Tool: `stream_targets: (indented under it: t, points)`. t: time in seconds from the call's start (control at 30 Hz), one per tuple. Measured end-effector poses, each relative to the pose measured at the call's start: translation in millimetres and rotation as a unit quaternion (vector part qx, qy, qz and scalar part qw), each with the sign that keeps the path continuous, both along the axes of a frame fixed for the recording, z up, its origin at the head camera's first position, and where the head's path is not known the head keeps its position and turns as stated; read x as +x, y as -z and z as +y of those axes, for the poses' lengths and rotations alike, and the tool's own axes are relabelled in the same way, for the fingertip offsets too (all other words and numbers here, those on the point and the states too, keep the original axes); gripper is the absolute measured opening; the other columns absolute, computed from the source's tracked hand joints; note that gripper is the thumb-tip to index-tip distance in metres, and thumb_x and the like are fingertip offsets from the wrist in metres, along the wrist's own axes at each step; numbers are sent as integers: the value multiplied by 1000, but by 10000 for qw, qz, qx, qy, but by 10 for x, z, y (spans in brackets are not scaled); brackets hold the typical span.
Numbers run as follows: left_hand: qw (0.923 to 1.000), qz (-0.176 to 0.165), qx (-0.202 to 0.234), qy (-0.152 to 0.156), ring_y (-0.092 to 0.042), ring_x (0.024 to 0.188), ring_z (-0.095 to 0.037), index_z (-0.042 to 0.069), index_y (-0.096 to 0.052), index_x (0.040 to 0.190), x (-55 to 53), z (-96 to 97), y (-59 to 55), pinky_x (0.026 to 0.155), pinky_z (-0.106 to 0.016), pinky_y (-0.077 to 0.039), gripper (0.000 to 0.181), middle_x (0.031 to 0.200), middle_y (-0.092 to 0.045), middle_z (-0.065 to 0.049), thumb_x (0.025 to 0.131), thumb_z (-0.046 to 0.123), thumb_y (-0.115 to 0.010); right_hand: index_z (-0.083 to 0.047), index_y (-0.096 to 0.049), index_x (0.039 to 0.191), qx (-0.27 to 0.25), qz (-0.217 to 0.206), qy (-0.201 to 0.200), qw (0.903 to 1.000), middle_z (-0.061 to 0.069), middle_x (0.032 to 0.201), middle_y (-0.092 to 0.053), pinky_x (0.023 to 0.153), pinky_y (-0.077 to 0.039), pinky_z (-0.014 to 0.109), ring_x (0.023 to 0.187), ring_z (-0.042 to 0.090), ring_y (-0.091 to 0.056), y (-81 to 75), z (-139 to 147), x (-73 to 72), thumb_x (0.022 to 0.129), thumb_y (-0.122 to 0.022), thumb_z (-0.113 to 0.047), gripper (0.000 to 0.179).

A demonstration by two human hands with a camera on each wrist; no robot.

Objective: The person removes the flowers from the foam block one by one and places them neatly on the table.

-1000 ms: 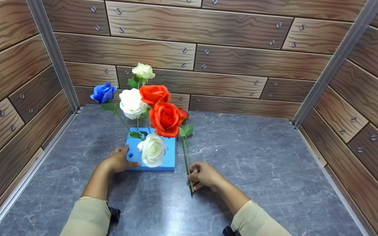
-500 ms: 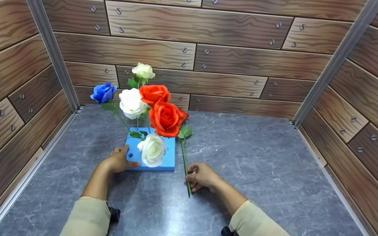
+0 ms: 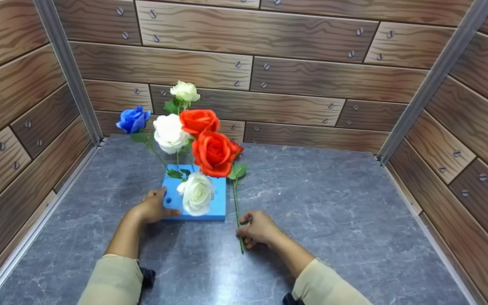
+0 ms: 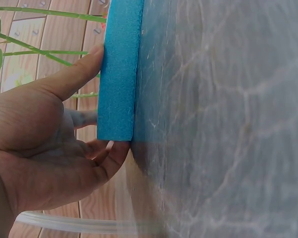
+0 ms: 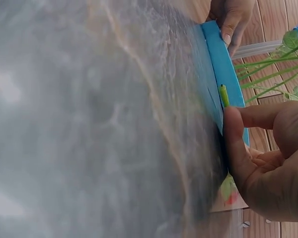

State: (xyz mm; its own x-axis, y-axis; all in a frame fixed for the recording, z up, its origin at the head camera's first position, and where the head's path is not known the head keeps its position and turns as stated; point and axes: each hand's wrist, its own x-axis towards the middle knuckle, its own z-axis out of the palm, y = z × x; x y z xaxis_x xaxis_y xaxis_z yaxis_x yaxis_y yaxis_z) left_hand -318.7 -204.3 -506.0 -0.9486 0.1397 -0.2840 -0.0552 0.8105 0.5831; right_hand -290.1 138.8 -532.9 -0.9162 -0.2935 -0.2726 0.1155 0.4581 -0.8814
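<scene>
My left hand holds the near left corner of a blue foam block with holes in its top. In the left wrist view, thumb and fingers bend around the block's end. Stuck in the block are several artificial roses: a blue rose, white roses and large red roses. To the right of the block, my right hand pinches the lower stem of another red rose. Its bloom is mostly hidden behind the large red roses. The cut stem end pokes out past my fingers.
A grey marbled tabletop lies under everything. Wood-patterned panels wall it in at the back and both sides, with metal posts in the corners. The tall blooms stand above the block and cover part of it.
My right hand has slid slightly left with the red rose, bringing its stem closer to the block. The left hand and the block have stayed put.
</scene>
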Motion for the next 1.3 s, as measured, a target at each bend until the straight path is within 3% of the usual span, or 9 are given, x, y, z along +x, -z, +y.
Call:
stream_targets:
  t: [0.23, 0.4, 0.53, 0.73, 0.87, 1.0, 1.17, 1.3]
  points:
    - [9999, -101, 67, -46, -20, 147, -58, 1, -10, 161, -5, 0, 5, 117, -68, -25, 113, 158, -19, -36, 86, 55, -74, 3, -61, 109, 245, 156, 42, 9996, 4, 65, -58, 50, -58, 34, 47, 12, -60, -21, -36, 3, 85, -77, -3, 29]
    - [9998, -92, 188, -15, -20, 147, -58, -1, -9, 160, 5, -7, 4, 118, -66, -26, 115, 158, -17, -37, 85, 56, -75, 2, -61, 108, 370, 252, 36, 9990, 8, 71, -67, 50, -58, 34, 49, 13, -62, -75, -47, -35, 86, -77, -5, 28]
    - [9998, -44, 182, -4, -20, 147, -59, -2, -10, 160, 9, -7, 1, 118, -66, -27, 118, 157, -17, -38, 83, 59, -75, 2, -59, 111, 396, 406, -10, 9984, 7, 75, -65, 51, -58, 35, 53, 15, -64, -139, -63, -74, 86, -77, -7, 32]
    - [9999, 40, 96, -12, -21, 146, -59, -2, -11, 160, 3, -10, 9, 117, -67, -27, 117, 156, -20, -39, 83, 57, -76, 0, -60, 115, 536, 970, -251, 9935, 0, 77, -60, 55, -58, 33, 59, 15, -63, -202, -140, -125, 84, -80, -12, 39]
    - [9999, -45, 103, -33, -20, 147, -59, 0, -11, 161, -4, -11, 20, 117, -68, -26, 116, 158, -19, -37, 84, 57, -75, -2, -63, 116, 538, 1526, -394, 9860, 5, 88, -63, 65, -53, 26, 72, 11, -59, -208, -218, -150, 82, -83, -15, 41]
    - [9999, -68, 105, -53, -20, 147, -59, 1, -11, 161, -3, -10, 24, 117, -68, -25, 114, 158, -19, -36, 85, 56, -75, -4, -62, 120, 273, 1878, -468, 9807, 14, 103, -65, 77, -53, 27, 89, 16, -61, -194, -303, -177, 84, -82, -15, 43]
    - [9999, -36, 113, -24, -18, 146, -61, 0, -11, 161, 5, -8, 10, 117, -70, -23, 111, 158, -18, -38, 87, 52, -75, -9, -61, 121, -253, 1864, -401, 9813, 19, 116, -64, 88, -57, 36, 110, 29, -66, -184, -400, -220, 86, -80, -13, 40]
    - [9999, -14, 150, -22, -18, 146, -61, 0, -11, 161, 11, -11, 8, 117, -69, -23, 110, 158, -18, -38, 87, 51, -75, -7, -62, 124, -527, 1884, -400, 9799, 20, 120, -65, 94, -57, 39, 116, 33, -66, -153, -465, -279, 86, -80, -12, 42]
